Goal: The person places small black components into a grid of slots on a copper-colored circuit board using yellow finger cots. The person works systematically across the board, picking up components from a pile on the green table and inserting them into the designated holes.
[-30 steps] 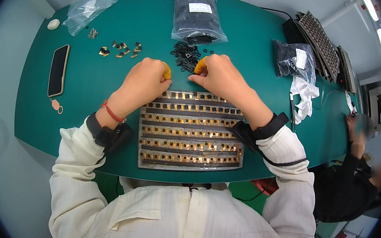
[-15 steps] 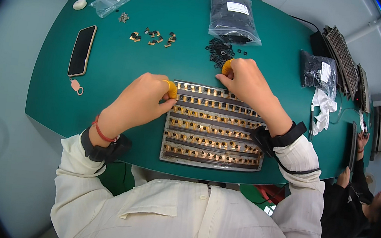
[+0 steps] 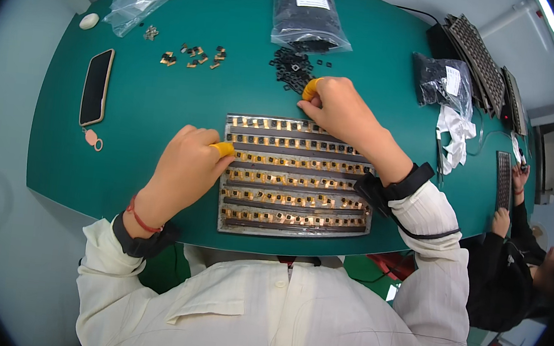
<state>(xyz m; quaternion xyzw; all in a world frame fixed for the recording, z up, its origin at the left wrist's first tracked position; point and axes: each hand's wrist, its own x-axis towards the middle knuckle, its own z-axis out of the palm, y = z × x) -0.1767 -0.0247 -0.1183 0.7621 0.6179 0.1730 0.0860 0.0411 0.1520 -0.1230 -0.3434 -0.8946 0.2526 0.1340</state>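
Observation:
A flat metal tray (image 3: pixel 293 233) lies in front of me, with several rows of small black-and-gold parts set in it. My left hand (image 3: pixel 186 167), a yellow cot on one finger, is pinched at the tray's left edge by the third row from the top. Whatever its fingertips hold is too small to make out. Beyond the tray's far edge, my right hand (image 3: pixel 341 109) also has a yellow finger cot. Its thumb and finger come together at the near edge of a pile of small black square pieces (image 3: pixel 291 66); anything between them is hidden.
Behind the pile lies a clear bag of black pieces (image 3: pixel 307 17). Loose black-and-gold parts (image 3: pixel 195 55), a phone (image 3: pixel 96 86) and an empty-looking plastic bag (image 3: pixel 143 0) are at left. Another bag (image 3: pixel 443 82), white tissue (image 3: pixel 457 138), stacked trays (image 3: pixel 477 62) and a co-worker (image 3: pixel 514 265) are at right.
The view has shifted slightly. My left hand has come nearer along the tray's left edge, from the second row to the third. My right hand stays by the black pile.

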